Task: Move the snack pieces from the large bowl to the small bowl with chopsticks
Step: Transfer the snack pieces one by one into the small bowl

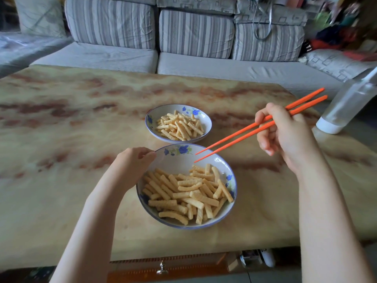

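Right hand [285, 133] grips orange chopsticks [240, 137], tips slightly apart, empty, above large bowl [228, 168] rim. Left hand [134, 162] pinches that rim.

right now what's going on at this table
A person is moving snack pieces between two bowls. The right hand holds orange chopsticks, tips empty, above the far rim of the large bowl. The left hand grips that bowl's rim. The small bowl behind holds a modest pile; most pieces are in the large bowl.
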